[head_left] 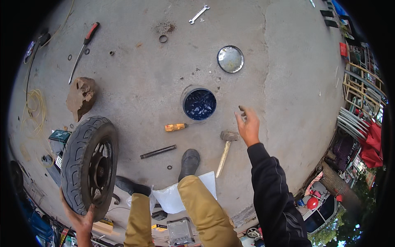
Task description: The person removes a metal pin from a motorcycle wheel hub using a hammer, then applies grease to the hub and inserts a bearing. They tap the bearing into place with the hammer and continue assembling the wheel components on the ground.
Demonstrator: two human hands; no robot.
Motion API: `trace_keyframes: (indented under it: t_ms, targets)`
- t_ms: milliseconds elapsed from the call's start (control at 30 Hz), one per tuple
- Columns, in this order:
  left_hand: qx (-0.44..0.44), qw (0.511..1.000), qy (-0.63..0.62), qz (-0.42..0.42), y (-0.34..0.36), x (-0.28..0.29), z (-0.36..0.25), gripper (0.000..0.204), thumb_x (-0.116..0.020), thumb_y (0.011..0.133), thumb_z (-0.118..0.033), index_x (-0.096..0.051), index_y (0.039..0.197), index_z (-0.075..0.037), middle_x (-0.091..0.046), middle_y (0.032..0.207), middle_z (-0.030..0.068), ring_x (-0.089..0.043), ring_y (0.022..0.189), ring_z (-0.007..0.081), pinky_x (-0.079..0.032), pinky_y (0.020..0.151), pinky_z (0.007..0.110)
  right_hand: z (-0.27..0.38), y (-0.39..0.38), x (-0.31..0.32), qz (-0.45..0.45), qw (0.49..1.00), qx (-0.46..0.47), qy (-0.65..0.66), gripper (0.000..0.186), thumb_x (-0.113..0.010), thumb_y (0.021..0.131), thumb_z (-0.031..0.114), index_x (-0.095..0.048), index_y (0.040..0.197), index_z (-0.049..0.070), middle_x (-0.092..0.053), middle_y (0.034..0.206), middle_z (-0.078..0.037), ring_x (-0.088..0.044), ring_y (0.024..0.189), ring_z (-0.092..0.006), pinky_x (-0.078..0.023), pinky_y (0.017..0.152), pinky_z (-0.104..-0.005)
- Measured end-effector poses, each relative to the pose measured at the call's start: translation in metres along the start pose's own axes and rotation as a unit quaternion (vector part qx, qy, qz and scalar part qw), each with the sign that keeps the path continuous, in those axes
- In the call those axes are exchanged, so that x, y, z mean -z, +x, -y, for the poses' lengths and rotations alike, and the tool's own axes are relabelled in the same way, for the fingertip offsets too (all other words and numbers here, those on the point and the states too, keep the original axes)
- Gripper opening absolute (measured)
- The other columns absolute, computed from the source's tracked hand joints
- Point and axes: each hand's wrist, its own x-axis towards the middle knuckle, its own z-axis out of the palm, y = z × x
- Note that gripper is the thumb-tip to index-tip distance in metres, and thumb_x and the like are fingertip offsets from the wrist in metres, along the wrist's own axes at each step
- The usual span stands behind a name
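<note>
My left hand (82,221) grips the lower edge of a motorcycle wheel (72,164), its thumb and fingers spread over the black tyre. The wheel stands upright at my left, its dark rim and hub facing right. My right hand (249,126) is in the air, right of an open can of dark blue grease (200,103). Its fingers are apart with nothing held, and a fingertip has a dark smear. Below that hand lies a hammer (224,154) with a pale handle. A yellow-handled screwdriver (176,127) rests below the can.
A round lid (230,59) and a wrench (199,15) lie farther off. At left are a large stone (81,98), a long red-handled screwdriver (84,51) and a coiled yellow hose (35,109). A dark metal rod (158,152) lies ahead of my feet, near white sheeting (170,199).
</note>
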Motion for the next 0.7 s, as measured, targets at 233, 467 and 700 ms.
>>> trace_keyframes:
  t_ms: [233, 467, 700]
  targets:
    - [0.015, 1.000, 0.012, -0.014, 0.001, 0.004, 0.004, 0.115, -0.085, 0.072, -0.038, -0.029, 0.163, 0.003, -0.043, 0.158, 0.0225, -0.042, 0.146, 0.0343, -0.028, 0.125, 0.046, 0.012, 0.176, -0.069, 0.010, 0.983, 0.070, -0.172, 0.026, -0.079, 0.087, 0.021, -0.075, 0.108, 0.007, -0.068, 0.106, -0.016, -0.068, 0.102, -0.0397, -0.056, 0.086, -0.0489]
    - [-0.019, 0.999, 0.043, -0.021, 0.015, 0.012, 0.012, 0.116, -0.084, 0.074, -0.047, -0.030, 0.163, 0.003, -0.043, 0.158, 0.0222, -0.041, 0.147, 0.0341, -0.027, 0.125, 0.045, 0.033, 0.142, -0.016, 0.013, 0.987, 0.095, -0.129, 0.022, -0.078, 0.082, 0.013, -0.067, 0.098, 0.002, -0.064, 0.094, -0.017, -0.067, 0.089, -0.0364, -0.053, 0.077, -0.0464]
    - [0.003, 1.000, 0.017, -0.012, 0.018, 0.007, -0.007, 0.114, -0.080, 0.065, -0.029, -0.031, 0.162, 0.005, -0.044, 0.155, 0.0250, -0.042, 0.145, 0.0364, -0.026, 0.125, 0.046, 0.117, 0.008, 0.060, 0.016, 0.975, -0.086, 0.206, 0.023, -0.079, 0.092, 0.009, -0.063, 0.103, -0.003, -0.067, 0.096, -0.008, -0.062, 0.085, -0.0121, -0.052, 0.076, -0.0274]
